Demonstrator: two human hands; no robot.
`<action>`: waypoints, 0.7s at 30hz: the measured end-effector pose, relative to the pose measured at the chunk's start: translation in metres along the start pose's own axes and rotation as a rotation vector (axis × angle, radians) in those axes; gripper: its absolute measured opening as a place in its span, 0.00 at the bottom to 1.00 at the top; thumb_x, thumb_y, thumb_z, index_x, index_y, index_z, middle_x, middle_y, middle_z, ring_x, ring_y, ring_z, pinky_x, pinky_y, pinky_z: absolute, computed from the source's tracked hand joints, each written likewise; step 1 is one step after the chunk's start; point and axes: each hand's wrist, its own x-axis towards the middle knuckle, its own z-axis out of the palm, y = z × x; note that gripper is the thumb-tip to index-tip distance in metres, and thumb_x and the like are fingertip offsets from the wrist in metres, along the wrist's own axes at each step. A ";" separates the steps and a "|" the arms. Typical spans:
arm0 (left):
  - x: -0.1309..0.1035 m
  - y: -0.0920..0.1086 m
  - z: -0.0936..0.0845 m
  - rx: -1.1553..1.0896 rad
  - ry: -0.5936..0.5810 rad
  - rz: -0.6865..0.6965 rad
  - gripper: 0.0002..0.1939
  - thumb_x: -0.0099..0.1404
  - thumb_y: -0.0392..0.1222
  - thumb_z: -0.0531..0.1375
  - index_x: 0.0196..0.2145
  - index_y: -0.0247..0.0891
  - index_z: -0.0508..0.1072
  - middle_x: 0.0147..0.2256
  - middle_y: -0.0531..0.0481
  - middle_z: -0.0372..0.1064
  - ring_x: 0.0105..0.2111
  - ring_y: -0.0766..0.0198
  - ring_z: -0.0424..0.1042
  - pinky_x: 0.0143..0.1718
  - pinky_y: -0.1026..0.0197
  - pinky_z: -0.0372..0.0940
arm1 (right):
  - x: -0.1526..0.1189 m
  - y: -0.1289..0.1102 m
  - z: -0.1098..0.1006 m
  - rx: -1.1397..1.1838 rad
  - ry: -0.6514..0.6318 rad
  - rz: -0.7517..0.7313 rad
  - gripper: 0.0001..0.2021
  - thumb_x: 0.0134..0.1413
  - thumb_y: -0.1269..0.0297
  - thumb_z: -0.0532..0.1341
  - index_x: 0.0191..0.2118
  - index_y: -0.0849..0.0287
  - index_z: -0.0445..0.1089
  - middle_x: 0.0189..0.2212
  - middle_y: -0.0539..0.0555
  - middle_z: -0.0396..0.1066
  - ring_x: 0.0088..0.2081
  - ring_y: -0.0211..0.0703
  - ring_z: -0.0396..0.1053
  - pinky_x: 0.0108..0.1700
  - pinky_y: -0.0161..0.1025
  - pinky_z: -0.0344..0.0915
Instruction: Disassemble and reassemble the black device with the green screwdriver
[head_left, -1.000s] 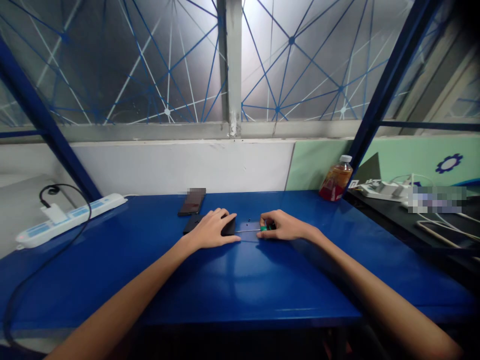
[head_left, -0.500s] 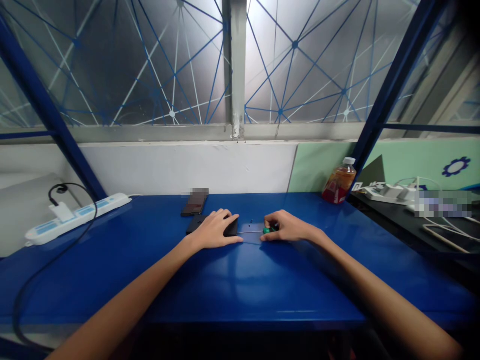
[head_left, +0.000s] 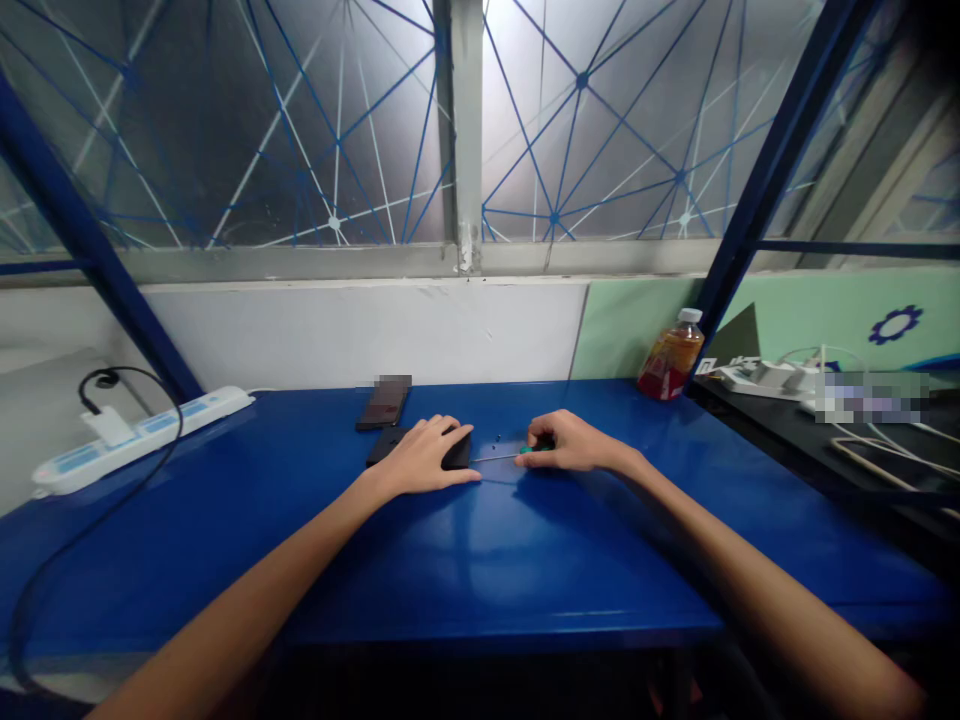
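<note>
My left hand lies over a flat black box, holding it down on the blue table with fingers across the top and the thumb stretched along the near side. In my right hand is a screwdriver with a green handle, gripped between thumb and curled fingers. Its thin shaft points left, and the tip is at the box's right side; whether it sits in a screw is too small to tell. A few tiny dark pieces, perhaps screws, lie just behind the shaft.
A dark phone lies behind the box. On the left is a white power strip with a black cable hanging forward. A bottle of reddish drink stands at the back right, near a black surface with white cables.
The whole view has shifted slightly, so everything sits a little further left. My right hand has turned around the screwdriver handle, now covering more of it; my left hand stays on the box.
</note>
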 end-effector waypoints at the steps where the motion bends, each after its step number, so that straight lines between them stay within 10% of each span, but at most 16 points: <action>1: 0.000 0.000 0.000 0.000 0.000 -0.003 0.40 0.64 0.70 0.51 0.63 0.39 0.61 0.53 0.39 0.64 0.50 0.47 0.64 0.50 0.48 0.60 | 0.000 0.000 0.000 -0.004 0.009 0.001 0.22 0.50 0.42 0.62 0.27 0.61 0.70 0.21 0.48 0.64 0.23 0.34 0.56 0.26 0.34 0.48; 21: 0.001 0.000 -0.001 -0.025 -0.018 -0.011 0.40 0.63 0.70 0.52 0.62 0.38 0.61 0.54 0.39 0.63 0.52 0.47 0.64 0.51 0.48 0.59 | 0.000 0.001 -0.002 0.015 -0.086 -0.033 0.24 0.58 0.44 0.56 0.26 0.61 0.69 0.19 0.48 0.64 0.22 0.34 0.54 0.25 0.35 0.48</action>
